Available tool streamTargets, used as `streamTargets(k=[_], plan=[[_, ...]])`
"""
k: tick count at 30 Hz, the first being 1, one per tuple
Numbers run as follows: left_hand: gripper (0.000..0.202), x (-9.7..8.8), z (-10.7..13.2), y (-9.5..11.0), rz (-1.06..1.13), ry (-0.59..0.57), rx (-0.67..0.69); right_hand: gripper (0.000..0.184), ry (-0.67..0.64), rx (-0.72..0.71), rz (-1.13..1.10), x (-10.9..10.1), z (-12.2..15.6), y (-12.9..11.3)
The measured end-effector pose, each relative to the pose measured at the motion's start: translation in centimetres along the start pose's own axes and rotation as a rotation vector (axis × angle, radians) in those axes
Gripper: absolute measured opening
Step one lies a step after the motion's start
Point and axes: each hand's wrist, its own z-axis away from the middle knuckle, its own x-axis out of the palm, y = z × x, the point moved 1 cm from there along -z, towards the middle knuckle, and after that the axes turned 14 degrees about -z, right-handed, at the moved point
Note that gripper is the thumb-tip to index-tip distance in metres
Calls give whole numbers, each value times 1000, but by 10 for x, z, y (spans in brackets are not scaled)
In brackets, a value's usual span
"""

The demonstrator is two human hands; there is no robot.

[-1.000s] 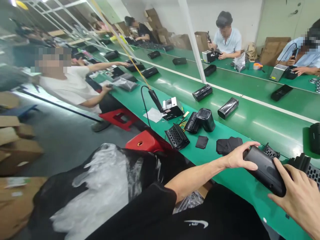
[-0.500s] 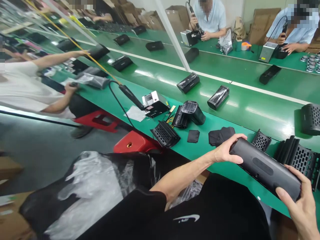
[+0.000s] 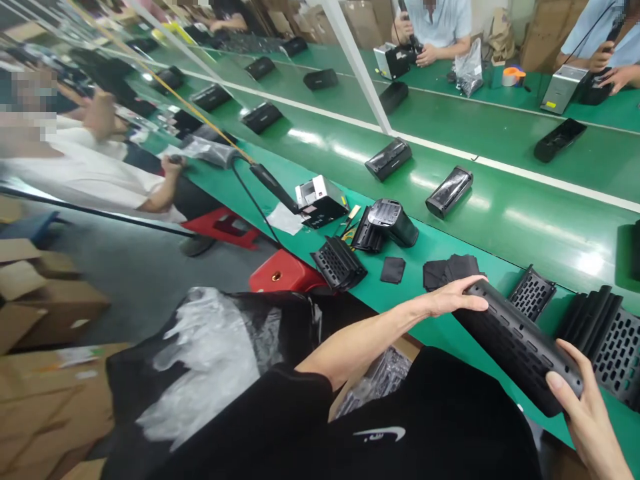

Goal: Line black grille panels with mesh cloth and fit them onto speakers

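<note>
A long black plastic housing (image 3: pixel 520 340) with rows of slots is held between my two hands over the front edge of the green bench. My left hand (image 3: pixel 463 298) grips its far-left end, thumb on top. Around its near-right end my right hand (image 3: pixel 575 383) is closed, thumb on the slotted face. Just behind it lie a slotted black grille panel (image 3: pixel 533 293) and a stack of similar panels (image 3: pixel 613 340). Several black fabric-like sheets (image 3: pixel 455 268) lie beyond my left hand, with a single dark square (image 3: pixel 393 269) to their left.
Left along the bench are slotted black shells (image 3: pixel 339 263), an upright black housing (image 3: pixel 393 222) and a silver-black box (image 3: pixel 321 201) with a corded screwdriver (image 3: pixel 274 187). More housings (image 3: pixel 449 192) lie on the green conveyor (image 3: pixel 510 220). A red stool (image 3: pixel 283 273) stands below. Co-workers sit opposite and left.
The housing has been rolled in my hands, so its slotted face shows instead of the smooth side with the oval patch. The co-worker at left has drawn an arm back from the conveyor.
</note>
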Motion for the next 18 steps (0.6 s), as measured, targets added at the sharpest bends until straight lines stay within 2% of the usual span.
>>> streamTargets(k=[3, 6, 9, 10, 12, 13, 15, 17, 18], plan=[[77, -11, -10, 1, 5, 39, -9, 77, -79, 22, 61, 2, -11, -13], [80, -29, -30, 6, 98, 66, -6, 76, -137, -21, 96, 3, -39, -45], [85, -42, -50, 19, 323, 215, 93, 75, -85, -54, -99, 4, -104, -85], [80, -42, -53, 25, 380, 290, 153, 75, -28, -46, -202, 3, -134, -98], [65, -35, -48, 45, 421, 381, 296, 72, -14, -52, -333, 4, -198, -118], [56, -28, -39, 57, 407, 373, 370, 71, -1, -64, -358, 4, -229, -126], [46, -10, -10, 85, 348, 210, 503, 70, 55, -89, -258, 2, -282, -134], [52, 10, 26, 111, 190, 15, 529, 74, 67, -119, -131, 0, -317, -133], [60, 19, 43, 119, 104, -23, 498, 76, 64, -138, -65, -2, -328, -131]])
